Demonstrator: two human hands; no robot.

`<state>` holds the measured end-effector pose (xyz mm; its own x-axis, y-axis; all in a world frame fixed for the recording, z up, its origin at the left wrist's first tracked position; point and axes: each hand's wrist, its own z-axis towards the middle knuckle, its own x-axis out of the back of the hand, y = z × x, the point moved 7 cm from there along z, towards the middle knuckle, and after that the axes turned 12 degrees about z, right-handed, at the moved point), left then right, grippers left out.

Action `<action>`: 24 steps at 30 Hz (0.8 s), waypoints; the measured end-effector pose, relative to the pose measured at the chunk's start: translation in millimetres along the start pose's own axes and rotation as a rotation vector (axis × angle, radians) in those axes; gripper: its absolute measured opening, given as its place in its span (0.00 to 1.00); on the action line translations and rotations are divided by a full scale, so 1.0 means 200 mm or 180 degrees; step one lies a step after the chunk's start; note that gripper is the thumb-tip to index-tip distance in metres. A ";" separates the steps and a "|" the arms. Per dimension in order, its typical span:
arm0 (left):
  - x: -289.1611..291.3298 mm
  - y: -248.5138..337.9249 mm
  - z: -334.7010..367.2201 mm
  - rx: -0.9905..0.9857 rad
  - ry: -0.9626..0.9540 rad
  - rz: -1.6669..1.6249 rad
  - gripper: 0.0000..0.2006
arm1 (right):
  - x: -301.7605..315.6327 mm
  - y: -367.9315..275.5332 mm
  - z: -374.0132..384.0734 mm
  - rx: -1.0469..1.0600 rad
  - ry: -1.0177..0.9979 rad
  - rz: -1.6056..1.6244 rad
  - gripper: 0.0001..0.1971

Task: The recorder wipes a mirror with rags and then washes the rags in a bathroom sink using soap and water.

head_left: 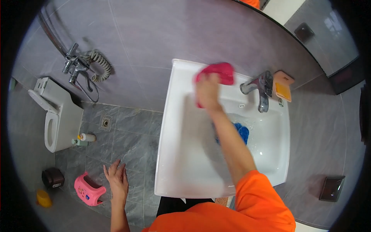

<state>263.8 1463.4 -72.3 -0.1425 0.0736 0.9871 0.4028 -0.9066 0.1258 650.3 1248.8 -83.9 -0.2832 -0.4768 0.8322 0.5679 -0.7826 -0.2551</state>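
While our left hand (117, 179) hangs open and empty at 8 o'clock, fingers spread above the grey floor tiles (127, 143), our right hand (207, 92) presses a pink cloth (218, 73) onto the white sink (174, 154) rim at 12 o'clock. Just right of it stands the chrome tap (259, 88), with a blue cloth (241, 131) in the basin below.

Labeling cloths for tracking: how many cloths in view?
2. A pink cloth under the right hand on the sink's back rim, and a blue cloth in the basin, partly hidden by the forearm. More may be hidden.
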 end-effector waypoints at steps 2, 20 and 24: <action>0.00 0.06 0.00 -0.0049 -0.0050 -0.0094 0.09 | -0.10 -0.30 0.08 -0.0498 0.0165 0.1151 0.13; -0.15 -0.38 -0.55 0.0926 -0.0484 0.0079 0.09 | 0.11 -0.25 0.11 -0.0538 -0.0846 0.0710 0.13; -0.12 -0.24 -0.42 0.0662 -0.0356 -0.0209 0.09 | 0.15 0.02 0.13 0.0122 -0.1786 -0.1358 0.16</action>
<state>172.3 1470.6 -110.9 -0.0781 0.1856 0.9795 0.5751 -0.7942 0.1963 663.2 1242.1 -47.7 -0.0518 0.1548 0.9866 0.5258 -0.8356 0.1587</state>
